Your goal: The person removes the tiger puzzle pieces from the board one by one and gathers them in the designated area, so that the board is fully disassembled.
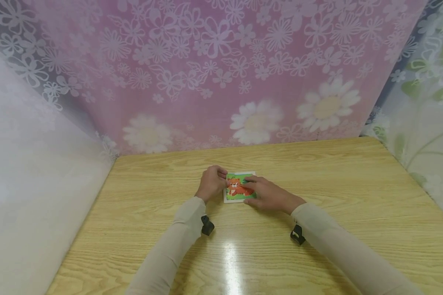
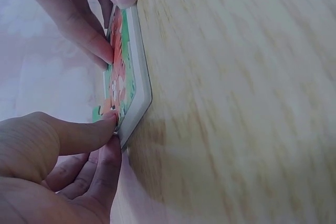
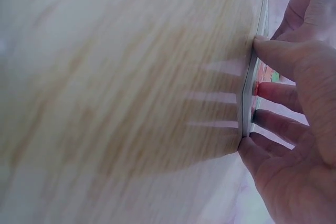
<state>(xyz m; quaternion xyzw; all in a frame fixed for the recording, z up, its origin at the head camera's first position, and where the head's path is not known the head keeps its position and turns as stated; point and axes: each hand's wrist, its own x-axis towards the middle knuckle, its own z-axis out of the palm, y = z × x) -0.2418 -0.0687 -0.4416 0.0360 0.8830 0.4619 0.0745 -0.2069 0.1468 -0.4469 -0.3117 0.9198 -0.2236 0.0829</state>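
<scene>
A small jigsaw puzzle (image 1: 237,191) lies on the table, its picture an orange tiger on green inside a white-bordered board (image 2: 140,92). At its left edge, my left hand (image 1: 211,183) pinches a puzzle piece (image 2: 97,114) between thumb and fingers; the left wrist view shows the piece's green and orange end standing up from the picture. My right hand (image 1: 271,194) grips the board from the right. Its thumb (image 3: 268,48) is against the near edge, while fingertips (image 3: 265,90) press on the picture. Part of the tiger is hidden under those fingers.
The wood-grain table (image 1: 155,254) reaches back to a pink flowered curtain (image 1: 206,82). Pale sheets hang along the left and right sides. A black wrist strap mount (image 1: 207,225) sits under the left sleeve, another black mount (image 1: 297,235) under the right.
</scene>
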